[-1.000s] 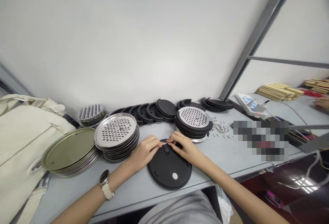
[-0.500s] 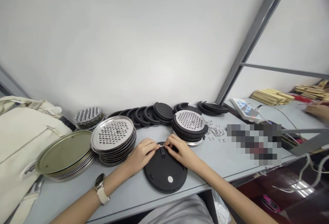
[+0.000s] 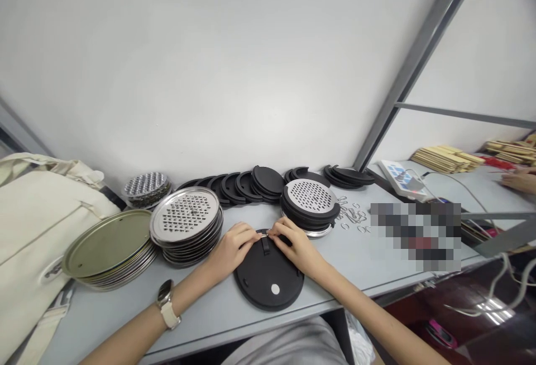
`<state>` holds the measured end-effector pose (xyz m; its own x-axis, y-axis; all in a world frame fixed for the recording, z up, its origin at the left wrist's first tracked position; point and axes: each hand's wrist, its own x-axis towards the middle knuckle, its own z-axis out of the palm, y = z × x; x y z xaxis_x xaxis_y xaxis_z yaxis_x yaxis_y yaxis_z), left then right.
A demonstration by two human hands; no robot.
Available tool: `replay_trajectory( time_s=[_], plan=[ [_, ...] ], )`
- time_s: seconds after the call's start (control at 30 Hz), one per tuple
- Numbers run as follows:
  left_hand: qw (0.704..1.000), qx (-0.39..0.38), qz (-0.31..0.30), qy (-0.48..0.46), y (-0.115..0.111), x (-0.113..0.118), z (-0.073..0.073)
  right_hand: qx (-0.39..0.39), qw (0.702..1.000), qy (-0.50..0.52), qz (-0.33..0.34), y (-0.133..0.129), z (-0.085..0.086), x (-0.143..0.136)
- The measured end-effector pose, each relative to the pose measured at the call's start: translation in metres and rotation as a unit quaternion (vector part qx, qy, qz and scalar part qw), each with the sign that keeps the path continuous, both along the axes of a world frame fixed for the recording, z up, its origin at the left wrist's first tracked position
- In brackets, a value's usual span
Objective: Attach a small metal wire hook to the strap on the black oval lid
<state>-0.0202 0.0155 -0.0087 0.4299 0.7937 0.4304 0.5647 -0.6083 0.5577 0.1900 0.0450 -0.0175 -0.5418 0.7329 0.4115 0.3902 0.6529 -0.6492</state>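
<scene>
A round black disc [image 3: 268, 275] lies on the table in front of me, with a white round sticker and a short black tab near its far edge. My left hand [image 3: 235, 246] pinches one side of a small thin metal piece [image 3: 264, 235] at that edge. On its other side, the fingertips of my right hand [image 3: 298, 246] are closed on the same piece. Its exact shape is mostly hidden by my fingers. Both hands rest over the disc's far rim, nearly meeting.
Left are a stack of perforated grater discs [image 3: 186, 215], a stack of olive and metal plates [image 3: 111, 242] and a cream bag [image 3: 37, 231]. Black discs [image 3: 268, 181] line the wall. Loose metal rings [image 3: 352, 215] lie right, beside a grater-topped stack [image 3: 310, 196]. Another person's hand [image 3: 521, 179] is far right.
My view shifts slightly. Both hands stay pinched at the disc's far edge, with little movement. The other person's hand at far right has moved a little.
</scene>
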Motion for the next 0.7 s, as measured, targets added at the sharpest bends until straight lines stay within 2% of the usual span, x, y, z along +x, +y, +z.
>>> replay_trajectory(
  time_s=[0.37, 0.7],
  plan=[
    [1.000, -0.004, 0.011, -0.007, -0.0017, 0.0026, 0.0020, -0.011, 1.000, 0.001, 0.019, -0.0001, 0.0047, 0.0001],
    [1.000, -0.007, -0.004, -0.014, -0.0011, 0.0011, 0.0009, -0.011, 1.000, 0.016, 0.019, 0.0020, 0.0006, 0.0001]
  ],
)
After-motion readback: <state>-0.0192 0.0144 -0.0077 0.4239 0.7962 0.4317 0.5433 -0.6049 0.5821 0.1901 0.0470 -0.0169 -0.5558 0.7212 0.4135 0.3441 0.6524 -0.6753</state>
